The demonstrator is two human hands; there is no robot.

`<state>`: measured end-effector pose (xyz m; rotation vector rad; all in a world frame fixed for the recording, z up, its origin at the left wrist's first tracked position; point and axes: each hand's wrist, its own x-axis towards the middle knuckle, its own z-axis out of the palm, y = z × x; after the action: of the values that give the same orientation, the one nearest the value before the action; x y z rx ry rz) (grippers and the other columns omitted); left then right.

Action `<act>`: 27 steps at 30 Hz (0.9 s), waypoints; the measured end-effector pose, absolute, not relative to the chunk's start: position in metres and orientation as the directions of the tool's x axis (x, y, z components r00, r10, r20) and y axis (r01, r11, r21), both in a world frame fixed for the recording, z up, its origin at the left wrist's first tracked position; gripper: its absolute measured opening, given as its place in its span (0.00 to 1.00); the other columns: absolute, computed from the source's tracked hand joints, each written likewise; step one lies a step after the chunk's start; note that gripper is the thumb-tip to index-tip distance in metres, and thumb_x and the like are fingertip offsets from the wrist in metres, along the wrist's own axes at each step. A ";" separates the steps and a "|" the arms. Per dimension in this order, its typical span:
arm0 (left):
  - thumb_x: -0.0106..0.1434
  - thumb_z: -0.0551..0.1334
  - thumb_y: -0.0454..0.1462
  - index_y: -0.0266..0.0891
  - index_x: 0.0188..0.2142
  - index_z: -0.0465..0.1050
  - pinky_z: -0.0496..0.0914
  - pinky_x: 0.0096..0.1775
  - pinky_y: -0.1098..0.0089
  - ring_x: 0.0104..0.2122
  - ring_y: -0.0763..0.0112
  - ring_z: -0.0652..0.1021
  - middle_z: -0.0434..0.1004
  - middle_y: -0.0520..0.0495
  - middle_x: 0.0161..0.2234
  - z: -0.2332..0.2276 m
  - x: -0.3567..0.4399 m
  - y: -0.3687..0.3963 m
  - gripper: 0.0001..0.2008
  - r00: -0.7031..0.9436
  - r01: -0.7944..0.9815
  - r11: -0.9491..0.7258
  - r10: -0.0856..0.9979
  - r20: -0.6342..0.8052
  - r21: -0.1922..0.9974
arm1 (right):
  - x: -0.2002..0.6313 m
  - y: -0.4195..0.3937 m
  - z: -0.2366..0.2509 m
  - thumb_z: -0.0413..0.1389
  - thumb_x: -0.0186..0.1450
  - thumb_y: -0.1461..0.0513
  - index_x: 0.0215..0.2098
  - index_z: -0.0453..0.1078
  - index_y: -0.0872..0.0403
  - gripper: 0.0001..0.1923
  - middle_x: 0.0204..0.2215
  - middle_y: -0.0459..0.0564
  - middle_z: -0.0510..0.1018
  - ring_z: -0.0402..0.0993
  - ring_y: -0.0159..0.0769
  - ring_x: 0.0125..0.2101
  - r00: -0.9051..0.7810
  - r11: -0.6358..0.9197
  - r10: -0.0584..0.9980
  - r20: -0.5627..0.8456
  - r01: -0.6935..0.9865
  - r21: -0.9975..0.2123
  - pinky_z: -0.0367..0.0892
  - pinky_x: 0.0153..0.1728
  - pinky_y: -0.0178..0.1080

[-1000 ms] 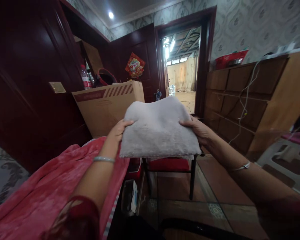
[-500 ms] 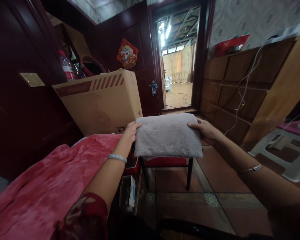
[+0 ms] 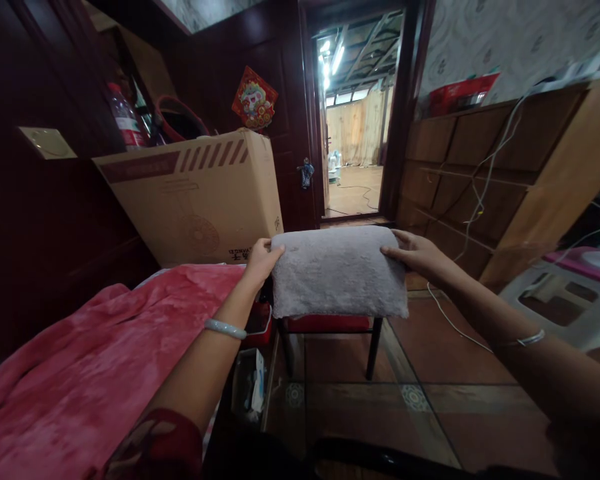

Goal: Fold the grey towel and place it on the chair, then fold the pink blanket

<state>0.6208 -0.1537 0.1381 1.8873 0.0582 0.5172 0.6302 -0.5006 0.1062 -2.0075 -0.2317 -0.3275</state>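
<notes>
A grey, fluffy folded cloth [image 3: 337,273] is held up in front of me, its top edge level and its lower edge hanging. My left hand [image 3: 263,262] is closed on its upper left corner, thumb on the near face. At the upper right corner my right hand [image 3: 414,255] pinches it the same way, the other fingers partly hidden behind. Behind and below the cloth, part of a chair with a red seat [image 3: 325,325] and dark legs shows; the cloth hides the rest.
On the left lies a pink blanket [image 3: 115,347], with a large cardboard box [image 3: 195,200] beyond it. A wooden cabinet [image 3: 480,160] with hanging white cables stands right, near a white and pink stool [image 3: 565,293]. An open doorway [image 3: 357,153] is ahead.
The view has shifted slightly. Both hands still grip the cloth's upper corners, and its lower edge hangs a little lower. The right hand's thumb sits slightly further right.
</notes>
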 end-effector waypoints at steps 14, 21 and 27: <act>0.57 0.61 0.62 0.39 0.65 0.60 0.60 0.60 0.51 0.59 0.46 0.68 0.69 0.34 0.59 0.138 0.634 -0.187 0.44 0.784 -0.471 -0.882 -0.428 0.451 -0.018 | 0.656 -0.472 0.113 0.54 0.58 0.33 0.71 0.51 0.50 0.52 0.64 0.62 0.64 0.62 0.61 0.60 0.596 -0.710 0.587 0.548 0.704 -0.006 0.58 0.57 0.60; 0.56 0.63 0.62 0.39 0.62 0.63 0.64 0.55 0.53 0.54 0.47 0.72 0.74 0.36 0.53 0.134 0.640 -0.183 0.43 0.777 -0.481 -0.876 -0.415 0.473 0.022 | 0.661 -0.475 0.111 0.55 0.58 0.35 0.69 0.57 0.51 0.49 0.59 0.62 0.69 0.65 0.59 0.56 0.619 -0.708 0.560 0.551 0.703 -0.070 0.63 0.54 0.57; 0.57 0.62 0.61 0.42 0.65 0.59 0.62 0.58 0.53 0.58 0.47 0.70 0.70 0.35 0.59 0.142 0.638 -0.183 0.43 0.817 -0.481 -0.876 -0.432 0.383 0.039 | 0.659 -0.473 0.112 0.55 0.58 0.35 0.68 0.58 0.55 0.50 0.59 0.65 0.68 0.66 0.60 0.56 0.633 -0.722 0.561 0.535 0.689 -0.059 0.63 0.53 0.57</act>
<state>0.6377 -0.1826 0.1418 2.8654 -0.7235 0.5561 0.6592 -0.4731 0.1121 -2.5981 -1.0156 -0.7212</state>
